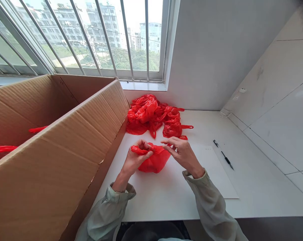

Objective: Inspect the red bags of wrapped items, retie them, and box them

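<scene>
A red plastic bag [155,164], its lower part rounded, is in front of me over the white table. My left hand [136,157] is closed on the bag's gathered top, with the thumb along the front and a twisted red end sticking out to the left. At the bag's upper right edge is my right hand [180,152]. Its fingers are stretched toward the left and stand a little apart from the thumb, close to the plastic. What is inside the bag is hidden.
A large open cardboard box [91,134] with red plastic inside stands at the left. Behind my hands is a heap of red plastic bags [151,113]. A pen [225,157] and a white sheet [217,174] lie on the table [262,187] to the right. A barred window is behind.
</scene>
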`<act>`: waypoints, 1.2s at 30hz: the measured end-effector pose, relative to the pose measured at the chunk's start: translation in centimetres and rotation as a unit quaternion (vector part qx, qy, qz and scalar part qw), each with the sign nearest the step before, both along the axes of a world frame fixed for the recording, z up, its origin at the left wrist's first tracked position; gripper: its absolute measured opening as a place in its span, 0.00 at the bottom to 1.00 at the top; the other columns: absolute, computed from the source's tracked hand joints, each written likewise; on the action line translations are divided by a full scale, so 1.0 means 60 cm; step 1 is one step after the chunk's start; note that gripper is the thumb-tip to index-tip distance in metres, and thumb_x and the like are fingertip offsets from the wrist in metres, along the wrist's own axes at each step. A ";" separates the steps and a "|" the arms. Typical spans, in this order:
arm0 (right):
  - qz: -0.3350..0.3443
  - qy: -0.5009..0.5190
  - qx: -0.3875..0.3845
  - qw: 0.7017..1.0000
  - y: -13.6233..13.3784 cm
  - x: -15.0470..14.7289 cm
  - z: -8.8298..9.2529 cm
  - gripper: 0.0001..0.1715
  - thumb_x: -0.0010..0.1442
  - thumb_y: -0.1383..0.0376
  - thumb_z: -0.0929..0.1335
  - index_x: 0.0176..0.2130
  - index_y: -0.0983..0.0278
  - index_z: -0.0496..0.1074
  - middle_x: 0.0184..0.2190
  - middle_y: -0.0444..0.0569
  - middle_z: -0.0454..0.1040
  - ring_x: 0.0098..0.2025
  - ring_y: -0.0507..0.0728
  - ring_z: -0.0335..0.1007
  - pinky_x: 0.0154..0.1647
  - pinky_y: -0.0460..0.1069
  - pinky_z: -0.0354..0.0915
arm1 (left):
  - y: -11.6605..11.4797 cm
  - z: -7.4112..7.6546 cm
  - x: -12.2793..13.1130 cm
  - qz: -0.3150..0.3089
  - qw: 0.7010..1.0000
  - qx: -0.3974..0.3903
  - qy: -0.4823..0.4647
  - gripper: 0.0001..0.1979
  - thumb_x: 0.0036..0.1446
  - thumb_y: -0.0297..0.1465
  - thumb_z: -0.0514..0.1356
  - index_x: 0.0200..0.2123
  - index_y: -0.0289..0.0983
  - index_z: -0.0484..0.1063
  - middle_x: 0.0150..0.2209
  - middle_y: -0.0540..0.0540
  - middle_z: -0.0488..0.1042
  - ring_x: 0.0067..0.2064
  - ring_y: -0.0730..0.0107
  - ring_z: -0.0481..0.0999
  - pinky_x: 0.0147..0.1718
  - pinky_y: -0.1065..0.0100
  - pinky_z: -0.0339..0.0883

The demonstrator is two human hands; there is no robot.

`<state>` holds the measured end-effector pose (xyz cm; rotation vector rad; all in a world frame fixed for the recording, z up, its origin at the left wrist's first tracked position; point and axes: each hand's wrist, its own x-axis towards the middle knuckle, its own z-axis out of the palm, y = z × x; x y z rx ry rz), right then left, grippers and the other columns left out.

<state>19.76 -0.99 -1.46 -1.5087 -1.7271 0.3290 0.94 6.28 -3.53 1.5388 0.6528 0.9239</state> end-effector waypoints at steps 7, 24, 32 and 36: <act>-0.013 0.038 0.051 0.998 0.069 -0.017 -0.009 0.14 0.64 0.68 0.62 0.43 0.58 0.76 0.42 0.47 0.76 0.43 0.56 0.67 0.45 0.51 0.62 | 0.039 -0.006 0.020 -0.037 0.993 0.092 0.063 0.08 0.51 0.26 0.63 0.33 0.37 0.65 0.32 0.51 0.67 0.35 0.71 0.68 0.35 0.71 0.64; 0.058 0.194 0.002 0.979 0.078 -0.024 -0.063 0.13 0.63 0.66 0.63 0.46 0.59 0.73 0.39 0.45 0.77 0.39 0.53 0.71 0.42 0.47 0.65 | 0.037 -0.039 0.028 0.069 0.964 0.240 0.088 0.06 0.58 0.29 0.58 0.37 0.39 0.63 0.34 0.50 0.72 0.34 0.69 0.74 0.35 0.69 0.69; 0.011 0.225 -0.003 0.974 0.066 -0.056 -0.083 0.24 0.63 0.66 0.63 0.58 0.58 0.65 0.32 0.44 0.74 0.35 0.53 0.69 0.42 0.48 0.65 | 0.026 -0.066 0.035 0.196 0.904 0.364 0.108 0.05 0.62 0.27 0.53 0.42 0.39 0.64 0.36 0.47 0.70 0.36 0.67 0.70 0.35 0.68 0.65; 0.023 0.263 -0.055 0.963 0.073 -0.051 -0.081 0.18 0.63 0.64 0.63 0.52 0.61 0.71 0.33 0.45 0.77 0.34 0.53 0.72 0.38 0.48 0.67 | 0.031 -0.078 0.029 0.204 0.885 0.398 0.130 0.05 0.63 0.26 0.52 0.41 0.38 0.66 0.33 0.48 0.67 0.33 0.68 0.67 0.32 0.69 0.62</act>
